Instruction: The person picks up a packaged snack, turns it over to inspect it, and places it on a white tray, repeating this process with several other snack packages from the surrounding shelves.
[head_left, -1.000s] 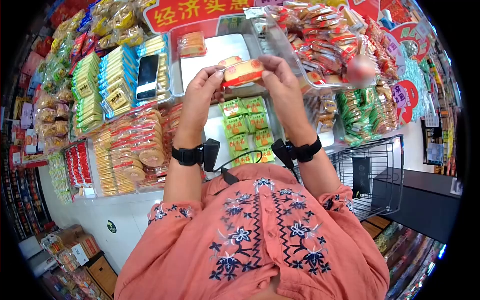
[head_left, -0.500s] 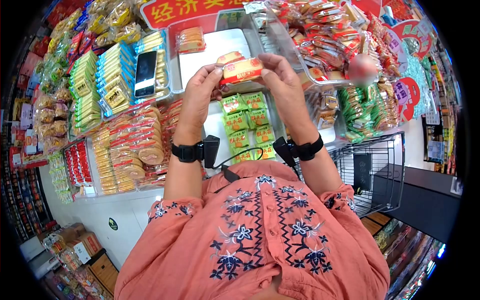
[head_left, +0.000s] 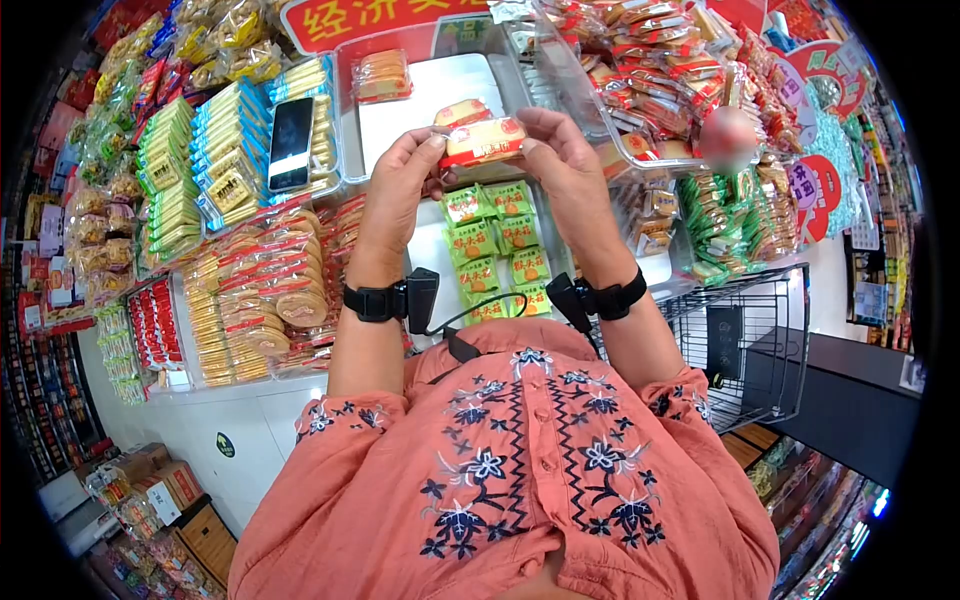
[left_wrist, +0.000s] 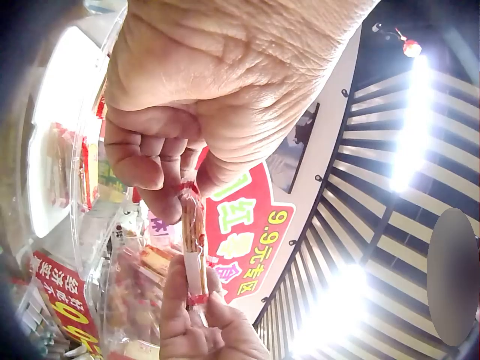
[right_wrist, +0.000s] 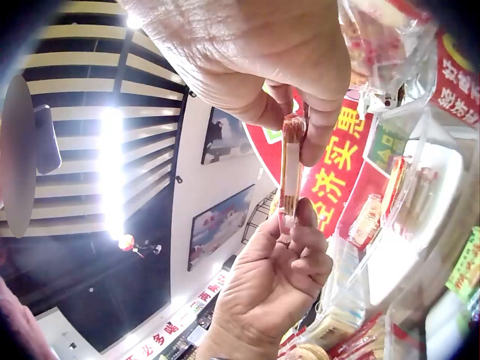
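A packet of thin biscuits in clear wrapping with a red band is held level between two hands, over the near end of a white-bottomed bin. The left hand pinches its left end between thumb and fingers. At the other end, the right hand pinches the wrapper. Both wrist views show the packet edge-on, its biscuits stacked inside and a white strip along one side. Just behind it in the head view lies a similar packet, partly covered by the held one.
Several upright packets stand in the bin's far left corner. Green packets lie in rows below the hands. A phone rests on blue-wrapped packs at left. Red-banded packets fill a bin at right, and a wire cart stands nearby.
The packet has been tilted slightly between the fingers, so its red band with white lettering faces the head camera more. Both hands keep their pinch and stay nearly in place.
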